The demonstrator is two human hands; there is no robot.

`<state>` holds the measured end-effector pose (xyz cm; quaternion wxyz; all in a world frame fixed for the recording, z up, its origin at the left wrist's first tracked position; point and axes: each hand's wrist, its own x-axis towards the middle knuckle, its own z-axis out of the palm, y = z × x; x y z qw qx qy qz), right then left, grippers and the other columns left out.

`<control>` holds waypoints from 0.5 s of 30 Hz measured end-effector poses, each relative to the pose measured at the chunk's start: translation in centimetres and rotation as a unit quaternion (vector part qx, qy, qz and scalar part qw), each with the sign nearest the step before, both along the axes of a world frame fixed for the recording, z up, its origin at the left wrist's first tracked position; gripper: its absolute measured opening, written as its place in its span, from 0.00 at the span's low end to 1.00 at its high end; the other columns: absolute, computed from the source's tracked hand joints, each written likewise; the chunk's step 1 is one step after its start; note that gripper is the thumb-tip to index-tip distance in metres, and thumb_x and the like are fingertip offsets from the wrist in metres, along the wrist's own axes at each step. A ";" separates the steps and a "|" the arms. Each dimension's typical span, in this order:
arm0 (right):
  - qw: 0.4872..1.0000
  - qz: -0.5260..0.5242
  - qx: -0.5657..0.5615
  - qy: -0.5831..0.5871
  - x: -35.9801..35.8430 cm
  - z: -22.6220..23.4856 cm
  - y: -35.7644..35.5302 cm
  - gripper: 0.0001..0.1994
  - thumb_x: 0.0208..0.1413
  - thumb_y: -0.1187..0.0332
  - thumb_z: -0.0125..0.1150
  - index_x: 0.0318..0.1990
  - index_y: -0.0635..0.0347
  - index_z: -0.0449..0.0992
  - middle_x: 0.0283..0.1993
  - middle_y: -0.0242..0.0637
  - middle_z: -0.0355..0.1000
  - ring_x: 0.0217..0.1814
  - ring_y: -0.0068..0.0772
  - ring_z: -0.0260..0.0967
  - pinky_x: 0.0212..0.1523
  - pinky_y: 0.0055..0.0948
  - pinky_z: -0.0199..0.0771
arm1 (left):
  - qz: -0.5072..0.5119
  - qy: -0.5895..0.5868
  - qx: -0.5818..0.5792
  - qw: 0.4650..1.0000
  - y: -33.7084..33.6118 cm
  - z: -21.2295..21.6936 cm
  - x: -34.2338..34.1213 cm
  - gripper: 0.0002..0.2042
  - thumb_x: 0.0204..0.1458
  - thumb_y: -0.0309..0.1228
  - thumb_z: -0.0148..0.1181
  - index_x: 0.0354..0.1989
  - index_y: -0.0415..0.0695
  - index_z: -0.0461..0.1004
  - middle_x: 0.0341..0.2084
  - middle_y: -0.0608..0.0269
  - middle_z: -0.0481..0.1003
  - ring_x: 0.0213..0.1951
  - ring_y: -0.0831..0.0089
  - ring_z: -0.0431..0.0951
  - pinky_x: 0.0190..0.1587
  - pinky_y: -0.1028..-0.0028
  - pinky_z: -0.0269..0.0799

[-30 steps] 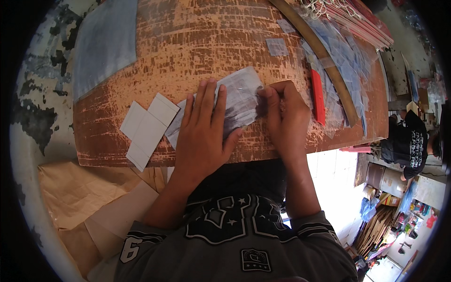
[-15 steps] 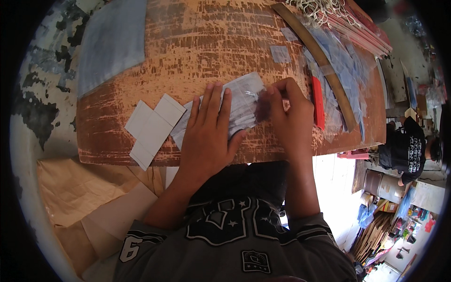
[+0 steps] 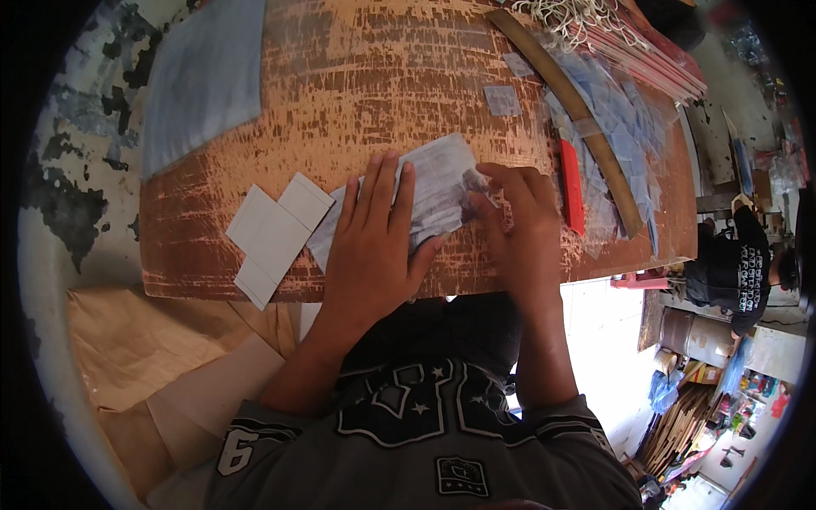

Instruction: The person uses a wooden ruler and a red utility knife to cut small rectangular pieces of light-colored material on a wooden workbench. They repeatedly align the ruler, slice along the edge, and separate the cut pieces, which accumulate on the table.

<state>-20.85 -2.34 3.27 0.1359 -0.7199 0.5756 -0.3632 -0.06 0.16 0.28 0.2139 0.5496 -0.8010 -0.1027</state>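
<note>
A grey-white streaked sheet (image 3: 438,161) lies slanted on the worn table, with a dark, glossy patch at its right end. My left hand (image 3: 374,225) rests flat on the sheet's left part, fingers stretched out and pressing it down. At the right end is my right hand (image 3: 523,221), its fingers bent in and slightly blurred, touching the patch. What its fingertips hold, if anything, is too unclear to name. Just left of the sheet, partly against its edge, lies a creased white card cutout (image 3: 276,225) with stepped sides.
A red strip-shaped tool (image 3: 572,187) and a curved brown strip (image 3: 586,110) lie right, beside a pile of clear film pieces (image 3: 625,127). One clear square (image 3: 502,100) lies apart. White cords (image 3: 569,21) are far right; a blue-grey sheet (image 3: 204,81) is far left. A person (image 3: 735,263) is at right.
My right hand has shifted slightly, its index finger and thumb lower and more spread at the patch. The dark patch shows paler. My left hand stays flat in the same place.
</note>
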 end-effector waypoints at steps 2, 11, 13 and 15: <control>0.999 0.035 -0.009 0.008 0.4 0.2 0.1 0.11 0.62 0.73 0.74 0.51 0.57 0.86 0.48 0.45 0.76 0.52 0.51 0.75 0.49 0.47 0.78 | 0.001 0.003 -0.003 1.000 0.0 -0.2 0.0 0.45 0.67 0.48 0.66 0.83 0.32 0.56 0.82 0.36 0.56 0.85 0.43 0.52 0.85 0.42 0.47; 0.996 0.058 0.001 0.062 1.8 -0.9 0.7 0.06 0.62 0.71 0.74 0.45 0.57 0.87 0.42 0.40 0.74 0.49 0.48 0.73 0.47 0.47 0.77 | 0.003 0.063 -0.021 0.998 0.2 -0.5 0.2 0.46 0.63 0.47 0.71 0.83 0.35 0.56 0.81 0.36 0.57 0.83 0.39 0.56 0.82 0.36 0.51; 0.996 0.055 -0.010 0.067 1.8 -1.1 0.8 0.06 0.63 0.71 0.74 0.45 0.57 0.87 0.41 0.40 0.74 0.48 0.48 0.72 0.46 0.46 0.76 | 0.004 0.086 -0.015 0.996 0.3 -0.2 0.2 0.46 0.64 0.47 0.71 0.84 0.36 0.55 0.81 0.37 0.57 0.82 0.38 0.57 0.82 0.35 0.51; 0.996 0.056 -0.019 0.065 1.8 -1.1 1.0 0.06 0.63 0.72 0.73 0.46 0.58 0.87 0.41 0.41 0.73 0.47 0.49 0.71 0.47 0.47 0.75 | -0.004 0.110 -0.012 0.994 0.3 -0.2 0.6 0.46 0.64 0.47 0.70 0.84 0.37 0.55 0.81 0.37 0.58 0.82 0.37 0.58 0.82 0.36 0.51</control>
